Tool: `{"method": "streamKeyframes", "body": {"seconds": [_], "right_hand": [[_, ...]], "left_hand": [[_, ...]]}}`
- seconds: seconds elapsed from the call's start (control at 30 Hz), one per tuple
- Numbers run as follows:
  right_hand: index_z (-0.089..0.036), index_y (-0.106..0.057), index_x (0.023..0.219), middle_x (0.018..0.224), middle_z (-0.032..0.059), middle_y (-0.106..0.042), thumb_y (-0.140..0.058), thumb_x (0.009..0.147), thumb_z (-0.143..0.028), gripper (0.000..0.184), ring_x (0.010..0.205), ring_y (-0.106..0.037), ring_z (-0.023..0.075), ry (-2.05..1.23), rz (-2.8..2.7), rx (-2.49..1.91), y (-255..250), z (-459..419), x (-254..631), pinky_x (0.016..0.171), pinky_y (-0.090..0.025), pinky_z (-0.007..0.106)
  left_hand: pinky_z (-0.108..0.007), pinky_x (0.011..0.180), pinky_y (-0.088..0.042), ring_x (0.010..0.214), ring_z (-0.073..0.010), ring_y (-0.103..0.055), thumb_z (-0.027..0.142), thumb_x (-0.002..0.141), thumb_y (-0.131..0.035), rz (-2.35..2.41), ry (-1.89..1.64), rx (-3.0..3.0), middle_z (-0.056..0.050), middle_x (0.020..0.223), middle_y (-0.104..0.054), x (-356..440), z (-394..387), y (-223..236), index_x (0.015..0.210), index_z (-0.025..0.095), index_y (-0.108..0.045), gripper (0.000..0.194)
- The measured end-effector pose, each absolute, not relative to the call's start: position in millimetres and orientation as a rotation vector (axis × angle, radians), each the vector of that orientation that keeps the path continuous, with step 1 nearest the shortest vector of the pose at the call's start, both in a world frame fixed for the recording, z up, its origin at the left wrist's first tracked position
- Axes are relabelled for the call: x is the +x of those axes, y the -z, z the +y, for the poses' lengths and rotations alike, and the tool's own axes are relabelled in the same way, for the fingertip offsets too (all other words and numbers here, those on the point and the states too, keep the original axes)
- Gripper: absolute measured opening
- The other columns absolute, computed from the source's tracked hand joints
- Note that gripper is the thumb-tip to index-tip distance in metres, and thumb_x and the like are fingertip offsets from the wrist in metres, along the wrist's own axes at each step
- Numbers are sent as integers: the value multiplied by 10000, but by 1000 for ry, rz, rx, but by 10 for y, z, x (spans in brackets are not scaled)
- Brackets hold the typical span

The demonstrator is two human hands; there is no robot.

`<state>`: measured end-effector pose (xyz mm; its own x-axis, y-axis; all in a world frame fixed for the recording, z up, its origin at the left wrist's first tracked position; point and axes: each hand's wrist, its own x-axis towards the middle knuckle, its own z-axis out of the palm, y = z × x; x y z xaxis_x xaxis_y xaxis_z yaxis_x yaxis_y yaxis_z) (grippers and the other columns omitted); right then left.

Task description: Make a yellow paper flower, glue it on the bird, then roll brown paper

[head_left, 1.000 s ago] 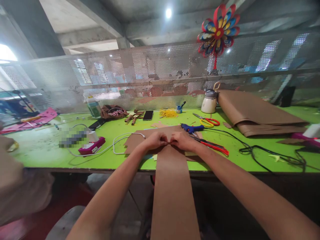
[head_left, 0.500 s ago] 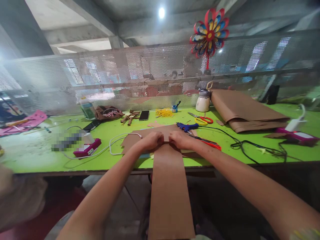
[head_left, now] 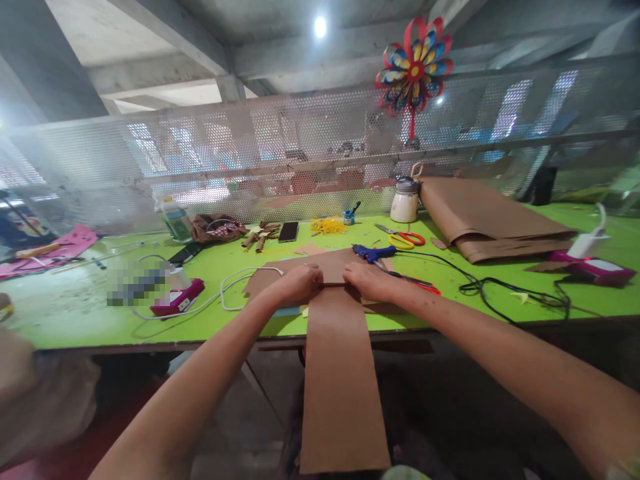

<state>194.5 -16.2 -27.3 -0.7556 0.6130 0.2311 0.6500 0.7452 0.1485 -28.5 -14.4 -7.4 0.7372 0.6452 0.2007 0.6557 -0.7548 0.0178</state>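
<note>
A long strip of brown kraft paper (head_left: 343, 380) hangs over the table's front edge toward me. Its far end shows a narrow folded or rolled edge. My left hand (head_left: 304, 283) is closed on the left side of that edge, and my right hand (head_left: 364, 280) pinches its right side, a short gap apart. Under both hands lie flat brown paper sheets (head_left: 265, 280). Just beyond my right hand rests a blue glue gun (head_left: 374, 254) with a black cord. A red-handled tool (head_left: 420, 285) lies partly hidden behind my right forearm.
Yellow-and-red scissors (head_left: 406, 240), a phone (head_left: 289, 231), yellow shreds (head_left: 329, 227) and a pale jug (head_left: 404, 203) stand or lie farther back. Folded brown paper (head_left: 495, 220) is at the right. Purple power strips (head_left: 177, 298) with cords sit on both sides. A person's sleeve (head_left: 45, 400) shows at lower left.
My hands have spread a little farther apart along the folded edge of the paper strip. The view has shifted slightly to the right, and more of the strip's near end shows.
</note>
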Motion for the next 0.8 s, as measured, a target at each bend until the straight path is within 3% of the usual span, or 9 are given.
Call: {"method": "streamKeyframes", "body": {"seconds": [0.3, 0.5, 0.8], "right_hand": [[-115, -585, 865, 880, 112, -567, -502, 824, -149, 99, 812, -515, 195, 424, -2817, -1003, 229, -235, 1928, 629, -332, 274], [-90, -584, 866, 857, 118, -565, -448, 877, -161, 154, 798, -515, 196, 577, -2883, -934, 198, -311, 1901, 661, -353, 288], [-84, -597, 880, 793, 130, -587, -432, 865, -120, 169, 753, -517, 226, 831, -2876, -827, 289, -321, 1853, 623, -359, 313]], "left_hand": [[-230, 588, -377, 651, -138, -522, 124, 803, -434, -1148, 320, -2755, -77, 780, -567, -354, -153, 227, 778, 124, -586, 154], [-281, 628, -384, 688, -176, -488, 131, 835, -425, -980, 152, -2557, -94, 838, -537, -319, -278, 243, 835, 126, -568, 143], [-271, 634, -389, 697, -171, -512, 170, 838, -431, -920, 90, -2647, -99, 870, -567, -339, -337, 131, 870, 126, -595, 174]]}}
